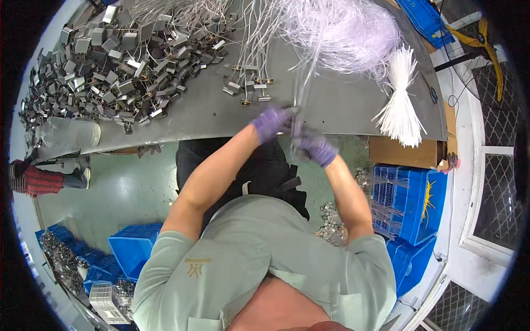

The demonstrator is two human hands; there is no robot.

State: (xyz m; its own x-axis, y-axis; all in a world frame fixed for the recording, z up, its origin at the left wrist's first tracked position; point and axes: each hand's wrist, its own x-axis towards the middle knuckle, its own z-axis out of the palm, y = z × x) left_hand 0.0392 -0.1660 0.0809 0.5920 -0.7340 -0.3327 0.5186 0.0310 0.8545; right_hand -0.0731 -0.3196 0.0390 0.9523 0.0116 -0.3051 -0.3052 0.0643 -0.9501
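Note:
My left hand [270, 122], in a purple and grey glove, is closed at the table's front edge. My right hand [316, 145], gloved alike, is closed just beside and below it. A blurred bundle of thin pale cables [301, 91] runs down into the hands from the far side. Motion smears the fingertips, and the cable ends between the hands cannot be made out. To the left of the bundle lie several cables with small metal connectors [255, 85]. Behind them spreads a heap of clear, pale strands [348, 36].
A big pile of grey metal-cased connectors [127, 66] covers the table's left. White cable ties [403, 99] lie bundled at right, near scissors [433, 95]. A clear plastic container [70, 134] lies at the left edge. Blue crates [411, 204] stand below right. Another person [47, 180] is far left.

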